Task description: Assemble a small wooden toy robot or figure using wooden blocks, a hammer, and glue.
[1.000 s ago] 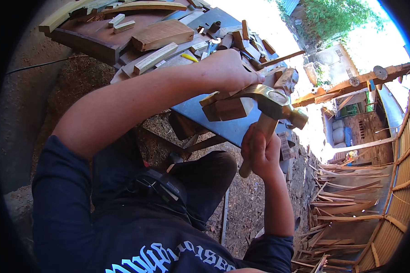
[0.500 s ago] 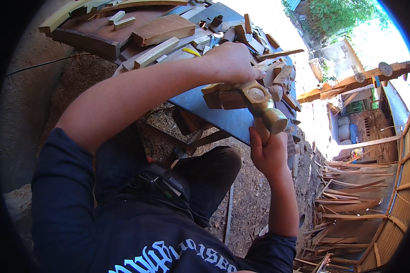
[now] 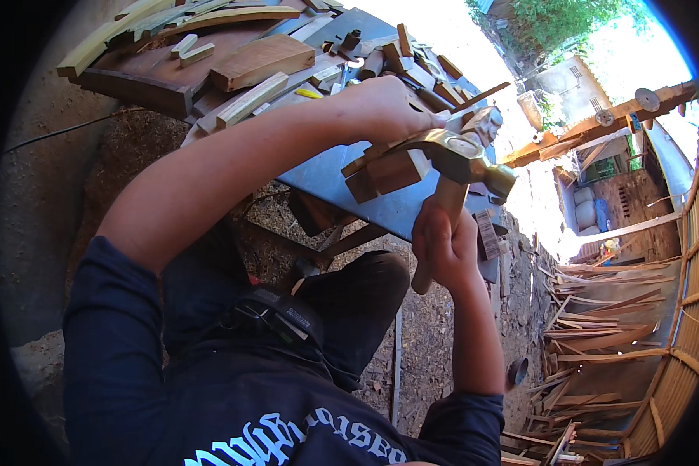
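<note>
My right hand (image 3: 446,247) is wrapped round the wooden handle of a claw hammer (image 3: 491,177). The hammer's head is raised over the bench edge, its round face pointing right and its curved claw to the left. My left arm reaches across the bench, and my left hand (image 3: 400,110) is closed just beyond the hammer head. What those fingers hold is hidden from view. Behind and below the claw shows a brown wooden block (image 3: 394,172); whether my left hand touches it I cannot tell. A pale, brightly lit wood piece (image 3: 483,124) sits to the right of my left hand.
The blue-grey bench top (image 3: 318,177) carries many wood offcuts, a thick brown board (image 3: 262,62) and a small yellow item (image 3: 309,93). To the right, long wood strips (image 3: 598,330) lean in a stack. A dark cable (image 3: 74,124) runs at the left.
The hammer has swung slightly up and right, and its handle now shows more. My right hand has turned with it. My left hand stays nearly in place, while the whole view shifts a little.
</note>
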A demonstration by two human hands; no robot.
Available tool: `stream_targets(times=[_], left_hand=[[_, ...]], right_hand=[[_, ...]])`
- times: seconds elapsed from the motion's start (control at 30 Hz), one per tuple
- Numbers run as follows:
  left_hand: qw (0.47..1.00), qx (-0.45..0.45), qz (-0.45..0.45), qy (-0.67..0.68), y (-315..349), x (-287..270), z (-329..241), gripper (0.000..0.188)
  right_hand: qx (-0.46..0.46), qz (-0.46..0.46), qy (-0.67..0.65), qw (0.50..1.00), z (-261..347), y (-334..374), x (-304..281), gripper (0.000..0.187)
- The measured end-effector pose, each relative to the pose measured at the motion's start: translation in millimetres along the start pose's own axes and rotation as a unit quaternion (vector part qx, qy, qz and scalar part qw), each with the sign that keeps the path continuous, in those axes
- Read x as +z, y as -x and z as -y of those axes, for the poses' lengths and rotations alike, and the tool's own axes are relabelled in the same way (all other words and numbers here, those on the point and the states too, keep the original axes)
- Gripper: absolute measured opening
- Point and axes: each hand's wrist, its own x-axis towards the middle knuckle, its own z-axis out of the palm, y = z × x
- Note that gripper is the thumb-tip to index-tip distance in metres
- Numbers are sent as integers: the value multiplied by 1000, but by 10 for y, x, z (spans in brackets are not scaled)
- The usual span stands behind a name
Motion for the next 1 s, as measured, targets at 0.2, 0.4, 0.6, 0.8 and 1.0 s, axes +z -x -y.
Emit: stream_targets(times=[0.2, 0.4, 0.6, 0.8, 1.0], left_hand=[[1000, -5, -9, 14, 29, -3, -91, 70], [1000, -17, 14, -16, -4, 57, -86, 72], [999, -14, 19, -36, -142, 133, 33, 71], [998, 11, 26, -57, -183, 143, 50, 76], [996, 21, 9, -86, -171, 143, 26, 80]], right_hand=[[53, 20, -229, 972, 76, 30, 100, 35], [86, -19, -141, 986, 72, 89, 59, 29], [17, -67, 83, 994, 141, 62, 80, 26], [-27, -92, 150, 984, 258, 46, 108, 27], [-65, -108, 242, 962, 236, 85, 177, 29]])
